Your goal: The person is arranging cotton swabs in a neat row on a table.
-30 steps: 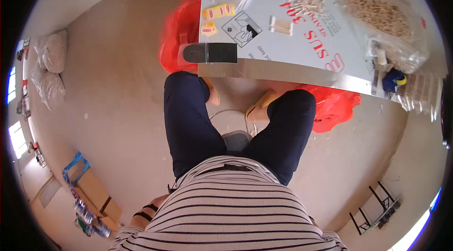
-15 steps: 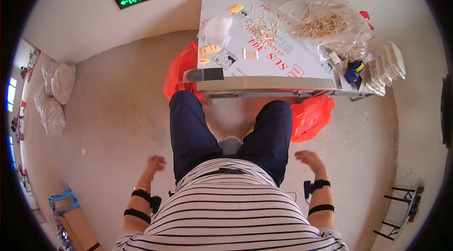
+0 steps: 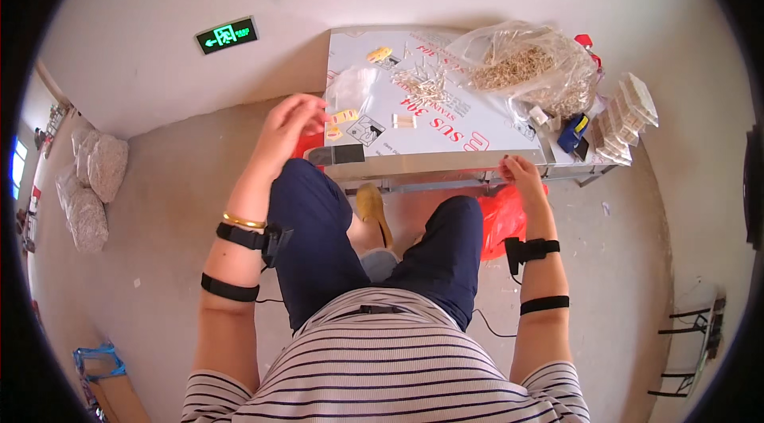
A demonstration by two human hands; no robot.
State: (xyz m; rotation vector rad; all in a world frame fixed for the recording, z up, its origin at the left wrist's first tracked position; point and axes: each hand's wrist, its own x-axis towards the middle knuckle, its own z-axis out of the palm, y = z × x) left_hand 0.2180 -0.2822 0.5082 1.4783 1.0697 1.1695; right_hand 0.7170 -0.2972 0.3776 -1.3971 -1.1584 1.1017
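My left hand (image 3: 293, 132) is raised at the table's left edge with its fingers loosely bent and apart, nothing seen in them. It is beside yellow paper labels (image 3: 344, 116) and clear plastic bags (image 3: 352, 87). My right hand (image 3: 521, 172) hangs at the front edge, fingers slightly curled and apparently empty. A small, neat bundle of what look like cotton swabs (image 3: 404, 120) lies on the film-covered metal table (image 3: 469, 116). Behind it is a loose heap of swabs (image 3: 422, 85). More yellow labels (image 3: 380, 54) lie farther back.
A large clear bag of swabs (image 3: 517, 69) stands at the back right. Near it are a blue and yellow tool (image 3: 573, 134) and stacked clear packs (image 3: 625, 122). A red plastic bag (image 3: 503, 220) hangs below the table. Full sacks (image 3: 95, 184) lie on the left floor.
Both hands have risen and moved forward from beside my body to the table edge. The table appears lower in the view. One foot in a yellow shoe now shows between my legs.
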